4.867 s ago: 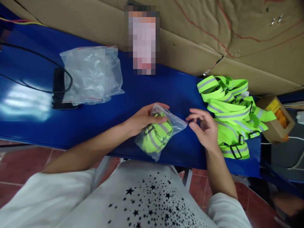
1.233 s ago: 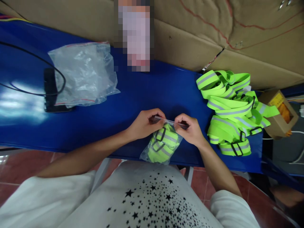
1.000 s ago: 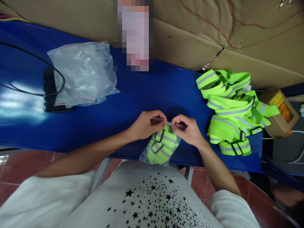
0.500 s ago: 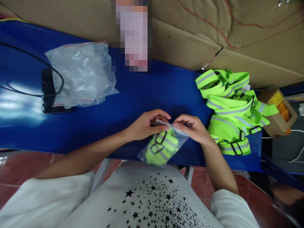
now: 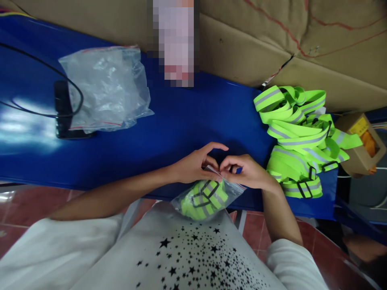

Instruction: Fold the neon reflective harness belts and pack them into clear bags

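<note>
A clear zip-lock bag [image 5: 234,193] hangs tilted at the table's front edge, close to my shirt. Inside it lies a folded neon-green reflective strap [image 5: 201,203] with grey stripes and black buckles. My left hand [image 5: 198,165] pinches the bag's top edge between thumb and fingers, its index finger stretched out above. Right beside it, my right hand [image 5: 243,171] grips the same edge with thumb and forefinger. The fingertips of both hands nearly meet at the seal. Whether the seal is fastened there cannot be made out.
Loose neon-green reflective straps [image 5: 298,141] are heaped on the blue table [image 5: 193,117] at the right. Several empty clear bags [image 5: 105,88] lie at the left over a black device [image 5: 63,108] with a cable. A cardboard box [image 5: 359,149] stands far right; brown cardboard [image 5: 242,52] lines the back.
Both hands and the bag have moved down toward my body. The right hand has come closer to the left along the bag's edge. The view has shifted slightly.
</note>
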Available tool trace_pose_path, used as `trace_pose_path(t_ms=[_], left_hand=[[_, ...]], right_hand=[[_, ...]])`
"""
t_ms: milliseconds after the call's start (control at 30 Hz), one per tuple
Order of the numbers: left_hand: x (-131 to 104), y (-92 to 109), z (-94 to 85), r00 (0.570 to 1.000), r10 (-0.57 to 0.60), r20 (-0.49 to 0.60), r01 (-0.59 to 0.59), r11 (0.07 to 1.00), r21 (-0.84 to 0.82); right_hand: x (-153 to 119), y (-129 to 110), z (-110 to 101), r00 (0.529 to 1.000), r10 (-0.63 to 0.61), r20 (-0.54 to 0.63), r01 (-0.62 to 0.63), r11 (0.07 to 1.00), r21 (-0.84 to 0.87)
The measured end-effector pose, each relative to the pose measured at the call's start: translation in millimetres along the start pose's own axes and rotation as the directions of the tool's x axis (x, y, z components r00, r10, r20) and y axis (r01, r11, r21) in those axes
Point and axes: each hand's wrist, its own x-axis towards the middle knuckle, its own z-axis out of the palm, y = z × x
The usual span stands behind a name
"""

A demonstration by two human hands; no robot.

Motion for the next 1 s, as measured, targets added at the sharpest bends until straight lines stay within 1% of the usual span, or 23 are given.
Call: trace_pose_path(t_ms=[133, 200, 300, 400, 467, 533, 600, 667, 767, 900, 1000], left_hand=[[1, -1, 1.7, 1.0, -0.007, 0.011, 0.006, 1.0, 0.023], [1, -1, 2.5, 1.0, -0.014, 0.009, 0.014, 1.0, 0.027], [0, 0, 2.9, 0.999, -0.029, 0.02, 0.029, 1.0, 0.005], [0, 1, 3.1, 0.999, -0.043, 0.031, 0.041, 0.999, 0.034], [0, 1, 3.0, 0.999, -0.033, 0.033, 0.031, 0.998, 0.053], [1, 0, 2.8, 1.0, -0.011, 0.028, 0.009, 0.998, 0.064], [1, -1, 2.5, 1.0, 0.007, 0.023, -0.009, 0.997, 0.081], [1, -1, 2.3, 1.0, 0.011, 0.019, -0.013, 0.995, 0.096], [0, -1, 2.4, 1.0, 0.003, -0.001, -0.003, 0.996, 0.085], [-1, 5, 1.0, 0.993, -0.014, -0.114, 0.027, 0.993, 0.116], [-1, 10, -1.6, 0.989, 0.01, -0.148, 0.012, 0.989, 0.148]], right_hand=[[1, -1, 8, 0.988, -0.141, -0.07, 0.133, 0.985, -0.107], [2, -1, 8, 0.978, -0.184, -0.096, 0.169, 0.974, -0.151], [1, 0, 6, 0.979, -0.167, -0.118, 0.14, 0.968, -0.207], [1, 1, 6, 0.983, -0.138, -0.125, 0.106, 0.966, -0.235], [3, 1, 7, 0.983, -0.158, -0.091, 0.133, 0.963, -0.233], [6, 1, 9, 0.976, -0.206, -0.064, 0.185, 0.953, -0.24], [8, 0, 11, 0.962, -0.257, -0.087, 0.228, 0.939, -0.259], [9, -2, 13, 0.95, -0.286, -0.127, 0.242, 0.929, -0.278], [9, -3, 13, 0.937, -0.298, -0.182, 0.239, 0.928, -0.286], [6, -1, 10, 0.931, -0.256, -0.261, 0.178, 0.941, -0.289], [4, 1, 8, 0.927, -0.225, -0.3, 0.131, 0.944, -0.304]])
